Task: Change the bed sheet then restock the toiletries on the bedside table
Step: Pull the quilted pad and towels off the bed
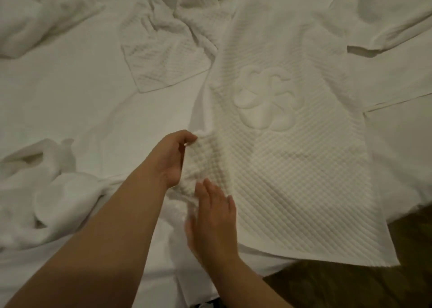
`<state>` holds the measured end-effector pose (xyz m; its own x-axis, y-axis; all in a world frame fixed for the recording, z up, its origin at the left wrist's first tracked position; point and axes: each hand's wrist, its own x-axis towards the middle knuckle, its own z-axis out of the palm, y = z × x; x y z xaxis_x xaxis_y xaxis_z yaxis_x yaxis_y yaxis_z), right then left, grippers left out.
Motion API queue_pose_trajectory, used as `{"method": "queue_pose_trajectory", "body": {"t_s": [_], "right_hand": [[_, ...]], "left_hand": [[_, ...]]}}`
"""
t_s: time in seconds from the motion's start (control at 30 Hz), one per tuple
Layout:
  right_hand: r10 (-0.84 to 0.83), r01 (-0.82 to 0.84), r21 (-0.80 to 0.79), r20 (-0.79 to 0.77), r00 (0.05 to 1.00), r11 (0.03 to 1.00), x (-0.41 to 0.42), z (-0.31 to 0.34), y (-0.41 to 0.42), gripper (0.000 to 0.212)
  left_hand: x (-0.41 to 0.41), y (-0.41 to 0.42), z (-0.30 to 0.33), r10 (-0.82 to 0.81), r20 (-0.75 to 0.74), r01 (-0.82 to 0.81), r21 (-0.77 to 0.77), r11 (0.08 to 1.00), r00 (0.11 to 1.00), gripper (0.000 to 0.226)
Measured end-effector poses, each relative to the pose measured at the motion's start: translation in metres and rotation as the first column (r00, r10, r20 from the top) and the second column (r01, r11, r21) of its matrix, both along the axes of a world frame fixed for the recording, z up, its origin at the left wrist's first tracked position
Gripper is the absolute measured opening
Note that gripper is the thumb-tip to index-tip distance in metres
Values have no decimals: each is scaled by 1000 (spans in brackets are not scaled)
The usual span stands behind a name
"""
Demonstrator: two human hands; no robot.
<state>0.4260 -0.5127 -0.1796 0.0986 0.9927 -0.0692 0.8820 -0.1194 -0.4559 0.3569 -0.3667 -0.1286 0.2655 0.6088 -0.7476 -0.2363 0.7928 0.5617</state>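
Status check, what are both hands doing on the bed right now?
Left hand pinches the edge of the white waffle-textured mat with flower emblem. Right hand open, flat on it. Crumpled white towels alongside.

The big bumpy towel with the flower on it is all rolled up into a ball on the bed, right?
Not quite. The head view shows the bumpy towel with the flower lying spread out flat on the bed, not rolled into a ball. The left hand pinches its bunched edge; the right hand lies flat.
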Motion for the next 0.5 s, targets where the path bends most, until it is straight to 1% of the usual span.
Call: {"method": "queue_pose_trajectory", "body": {"t_s": [0.03,0.07,0.1,0.17,0.2,0.23,0.27,0.3,0.33,0.37,0.4,0.43,0.47,0.5], "right_hand": [[-9,8,102,13,1000,995,4,-7,0,24],[-17,14,174,14,1000,985,8,-11,1,14],[-29,30,190,-9,1000,981,11,-12,2,15],[-81,98,200,-91,993,975,17,-13,-1,9],[-129,153,190,-134,983,970,19,-10,0,19],[-160,184,119,-185,970,976,21,-5,0,37],[-180,188,13,-221,959,982,24,-2,1,55],[-171,145,-127,-229,958,981,29,-3,1,66],[-124,73,-251,-194,973,965,35,-4,0,69],[-44,-1,-321,-131,990,947,40,-9,-3,69],[34,-60,-355,-78,996,933,43,-14,-7,69],[106,-102,-370,-11,994,923,46,-18,-11,68],[164,-125,-365,78,983,923,49,-22,-14,66],[184,-125,-382,123,975,916,49,-24,-18,62]], "left_hand": [[-4,2,-1,-10,25,11,-38,999,1000,44],[-5,5,-4,-41,35,44,-82,996,999,43],[-5,7,-6,-78,17,79,-124,989,997,43],[1,10,-7,-135,-25,129,-177,976,991,43],[8,12,-5,-129,-49,117,-186,975,990,37],[14,15,-2,-111,-101,95,-153,984,989,28],[19,16,-2,-64,-184,56,-49,997,981,25],[23,17,-3,-2,-295,39,119,992,956,22],[23,16,-1,63,-441,92,322,942,895,17],[19,13,3,131,-592,221,484,847,795,13],[11,6,6,208,-714,357,553,753,668,12],[0,-2,5,271,-790,447,553,704,550,11],[-14,-10,-3,300,-832,467,519,715,466,11],[-29,-18,-15,282,-861,424,463,779,422,14]]}}
